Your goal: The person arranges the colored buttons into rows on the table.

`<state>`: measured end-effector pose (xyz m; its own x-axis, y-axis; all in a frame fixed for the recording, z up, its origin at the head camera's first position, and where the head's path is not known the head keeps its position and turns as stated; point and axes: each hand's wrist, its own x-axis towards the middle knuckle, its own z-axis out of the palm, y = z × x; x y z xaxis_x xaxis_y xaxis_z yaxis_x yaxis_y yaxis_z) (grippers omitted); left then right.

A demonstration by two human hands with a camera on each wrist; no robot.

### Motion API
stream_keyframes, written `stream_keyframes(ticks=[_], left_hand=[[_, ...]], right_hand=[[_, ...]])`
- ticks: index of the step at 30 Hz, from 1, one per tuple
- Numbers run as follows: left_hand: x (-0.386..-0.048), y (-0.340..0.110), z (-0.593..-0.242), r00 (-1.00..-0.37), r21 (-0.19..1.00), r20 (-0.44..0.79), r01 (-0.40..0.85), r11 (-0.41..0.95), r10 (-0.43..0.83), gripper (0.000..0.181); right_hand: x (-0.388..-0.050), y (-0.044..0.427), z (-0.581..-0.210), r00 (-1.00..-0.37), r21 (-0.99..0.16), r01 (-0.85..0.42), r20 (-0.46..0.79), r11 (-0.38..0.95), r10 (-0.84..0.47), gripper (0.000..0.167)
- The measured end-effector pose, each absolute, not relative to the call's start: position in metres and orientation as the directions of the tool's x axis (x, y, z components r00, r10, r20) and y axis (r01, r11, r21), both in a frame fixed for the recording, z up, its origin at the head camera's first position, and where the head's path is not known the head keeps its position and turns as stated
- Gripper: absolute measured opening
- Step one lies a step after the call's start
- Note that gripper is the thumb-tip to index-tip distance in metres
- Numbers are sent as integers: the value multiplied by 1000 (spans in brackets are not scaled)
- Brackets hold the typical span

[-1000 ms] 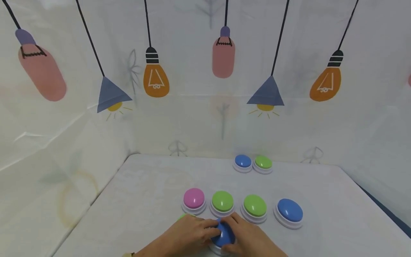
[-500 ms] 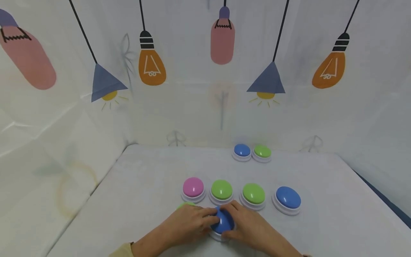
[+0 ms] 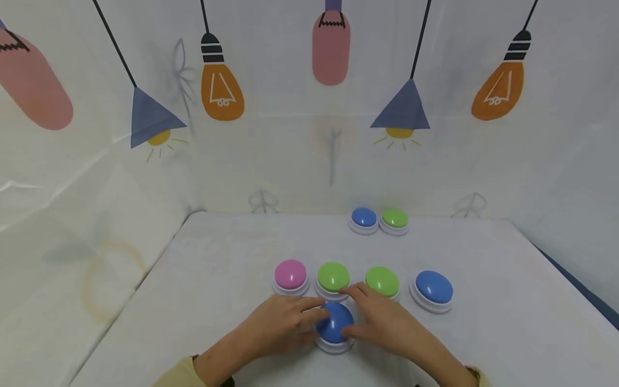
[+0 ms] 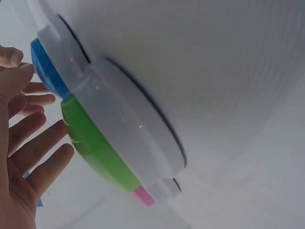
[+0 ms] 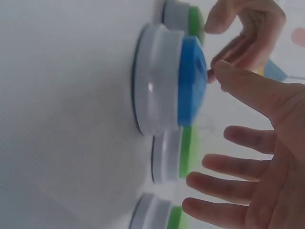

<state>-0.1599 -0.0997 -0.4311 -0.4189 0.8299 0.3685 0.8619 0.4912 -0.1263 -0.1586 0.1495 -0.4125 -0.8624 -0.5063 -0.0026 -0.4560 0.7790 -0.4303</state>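
Note:
A blue push button [image 3: 333,321] with a white base stands on the white table between both hands. My left hand [image 3: 276,326] is at its left side, fingers reaching over the dome's edge; whether they touch it cannot be told. My right hand [image 3: 389,322] is spread at the right, thumb near the dome, fingertips towards two green buttons behind. In the right wrist view, its fingers [image 5: 224,186] are extended and hold nothing. Another green button [image 4: 95,143] stands beside the left hand's loose fingers in the left wrist view; the left hand hides it in the head view.
Behind the hands stand a pink button [image 3: 290,274], a green button [image 3: 333,276], a second green one [image 3: 382,280] and a blue one [image 3: 434,286]. Farther back, a blue button [image 3: 364,217] and a green button [image 3: 395,217] sit near the patterned backdrop [image 3: 290,161].
The head view has tilted down. My right hand's fingers have loosened from the blue button and spread forward and right. The left hand has eased slightly away; the buttons keep about the same layout.

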Motion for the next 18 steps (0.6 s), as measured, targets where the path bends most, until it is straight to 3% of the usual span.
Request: stream_keyframes(ticks=[7,13,18], left_hand=[[-176,-95,-411,-467,-55,404,846,530,787,46],[-203,-81,-393,-526,-38,394,810,585,754,54],[-231,-67,-384,-594,-15,333,773,634,732,57]], right_hand=[[-179,171,-395,-906,-470,-404,89,785,-413,65],[-202,191,-393,-904,-465,-425,178,777,-389,66],[-222,200,-391,-917,-458,-396,144,796,-373,68]])
